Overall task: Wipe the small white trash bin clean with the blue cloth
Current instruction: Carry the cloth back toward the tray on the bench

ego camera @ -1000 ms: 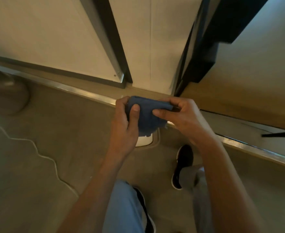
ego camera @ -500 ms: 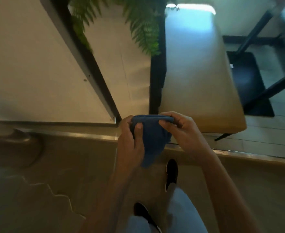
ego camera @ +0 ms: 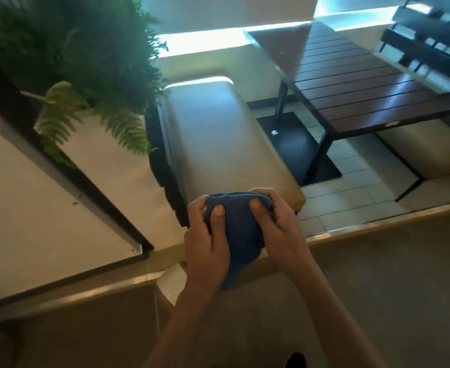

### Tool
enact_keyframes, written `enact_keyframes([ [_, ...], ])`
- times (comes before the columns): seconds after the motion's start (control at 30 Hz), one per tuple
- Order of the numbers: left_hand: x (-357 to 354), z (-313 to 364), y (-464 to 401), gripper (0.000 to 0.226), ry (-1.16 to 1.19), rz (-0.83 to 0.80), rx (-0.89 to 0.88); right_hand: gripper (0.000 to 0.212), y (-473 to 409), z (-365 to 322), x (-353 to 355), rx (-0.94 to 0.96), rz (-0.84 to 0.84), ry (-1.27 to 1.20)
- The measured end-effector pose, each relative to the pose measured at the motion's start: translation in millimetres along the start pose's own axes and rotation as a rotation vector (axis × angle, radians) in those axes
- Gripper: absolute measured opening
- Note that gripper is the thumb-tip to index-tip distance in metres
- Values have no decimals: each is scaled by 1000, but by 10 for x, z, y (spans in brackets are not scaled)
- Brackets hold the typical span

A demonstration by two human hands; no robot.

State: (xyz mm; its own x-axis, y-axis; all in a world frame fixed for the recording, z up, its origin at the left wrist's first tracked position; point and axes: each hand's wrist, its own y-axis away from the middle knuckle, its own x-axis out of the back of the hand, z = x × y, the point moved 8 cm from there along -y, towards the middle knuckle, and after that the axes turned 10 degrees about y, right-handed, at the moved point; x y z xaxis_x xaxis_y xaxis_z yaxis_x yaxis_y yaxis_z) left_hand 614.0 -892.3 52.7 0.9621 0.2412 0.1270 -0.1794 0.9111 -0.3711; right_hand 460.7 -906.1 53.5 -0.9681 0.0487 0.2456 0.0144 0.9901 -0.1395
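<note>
- Both hands are closed on the blue cloth (ego camera: 241,229), which is held bunched in mid-air in front of the body: the left hand (ego camera: 205,243) grips its left side with the thumb pressed on the front, and the right hand (ego camera: 277,224) pinches its upper right edge.
- A two-handed hold of this kind is judged to serve folding or gathering the cloth into a pad before wiping.
- Below the left hand a pale rounded shape (ego camera: 169,282) is partly seen on the floor; it may be the small white trash bin, but this cannot be told for certain, and nothing of its inside is shown.
- No contact between cloth and bin is seen, so the wiping is judged not yet begun.
- Ferns (ego camera: 96,75) are held in a white planter (ego camera: 99,155) at the upper left.
- Beyond the hands, a cushioned bench (ego camera: 218,144) and a slatted tabletop (ego camera: 351,81) are seen past a metal floor strip (ego camera: 378,227).
</note>
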Motion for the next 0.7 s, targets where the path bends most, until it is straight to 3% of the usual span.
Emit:
enact_keyframes([
  [0.27, -1435, 512, 451, 12, 70, -233, -19, 16, 540, 296, 1480, -81, 250, 34],
  [0.7, -3313, 631, 1257, 18, 119, -499, 68, 16, 1272, 1117, 3241, -313, 441, 56],
])
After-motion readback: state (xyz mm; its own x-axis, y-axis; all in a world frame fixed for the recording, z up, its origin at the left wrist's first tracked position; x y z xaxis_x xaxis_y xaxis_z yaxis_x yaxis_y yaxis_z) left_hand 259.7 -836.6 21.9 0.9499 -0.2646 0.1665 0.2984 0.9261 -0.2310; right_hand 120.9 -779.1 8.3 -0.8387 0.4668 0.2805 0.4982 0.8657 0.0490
